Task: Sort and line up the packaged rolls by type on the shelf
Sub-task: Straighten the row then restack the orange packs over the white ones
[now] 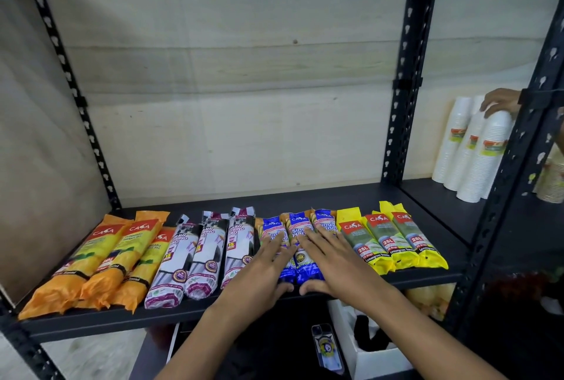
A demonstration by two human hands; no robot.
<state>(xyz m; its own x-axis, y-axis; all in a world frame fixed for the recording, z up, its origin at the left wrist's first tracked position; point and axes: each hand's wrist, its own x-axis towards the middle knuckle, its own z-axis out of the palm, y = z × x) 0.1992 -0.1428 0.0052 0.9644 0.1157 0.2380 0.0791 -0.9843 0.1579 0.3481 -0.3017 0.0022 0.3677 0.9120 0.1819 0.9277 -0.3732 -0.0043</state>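
Nearest to us, our forearms reach up over the front edge of the black metal shelf board [421, 196]. Our left hand [262, 272] lies palm down, fingers spread flat and holding nothing, across the lower half of the three blue plastic-wrapped rolls [297, 245]; its thumb hooks under their near ends at the shelf's lip. Our right hand [332, 260] lies the same way beside it, fingers spread and flat on the right blue roll, fingertips reaching the middle of the packs, thumb tucked at the front edge. The blue rolls lie under both palms, side by side, pointing front to back.

Left of them rest three white and purple drawstring-bag rolls [204, 257], then three orange garbage-bag rolls [100, 260] at the far left. Just right of our right hand sit three yellow rolls with green labels [393, 242], touching one another.

Farther back on the right, past the perforated black upright [406, 74], another person's hand [500, 101] rests on tall stacks of white disposable cups [470, 153].
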